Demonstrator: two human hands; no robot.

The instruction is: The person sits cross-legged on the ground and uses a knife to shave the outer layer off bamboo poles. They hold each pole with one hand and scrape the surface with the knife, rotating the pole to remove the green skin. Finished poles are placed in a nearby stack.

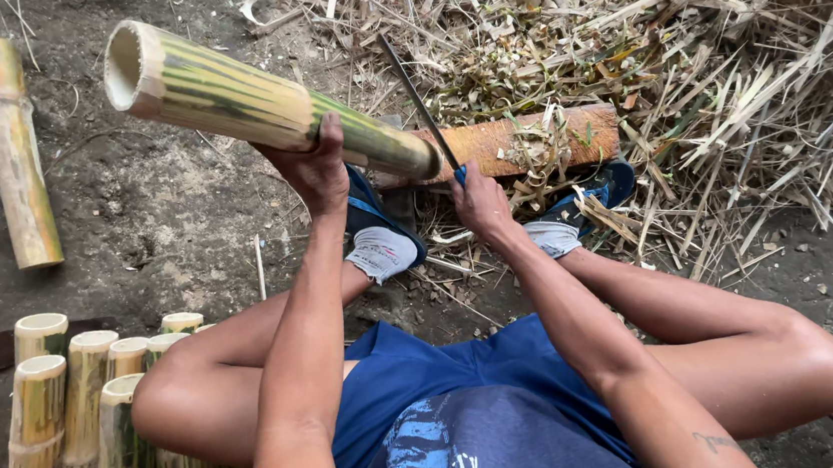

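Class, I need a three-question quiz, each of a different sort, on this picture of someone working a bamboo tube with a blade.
1. True or false: the left hand steadies the green-striped bamboo tube from below.
2. What does the right hand grip? A) a hammer B) a long dark blade with a blue handle C) a saw
3. Fill in: the tube's lower end rests on an orange-brown ______ lying across the ground.

Key
1. True.
2. B; the blade rises from the hand, close to the tube's lower end.
3. Log; dry bamboo shavings are heaped behind it, and cut bamboo sections stand by the person's left knee.
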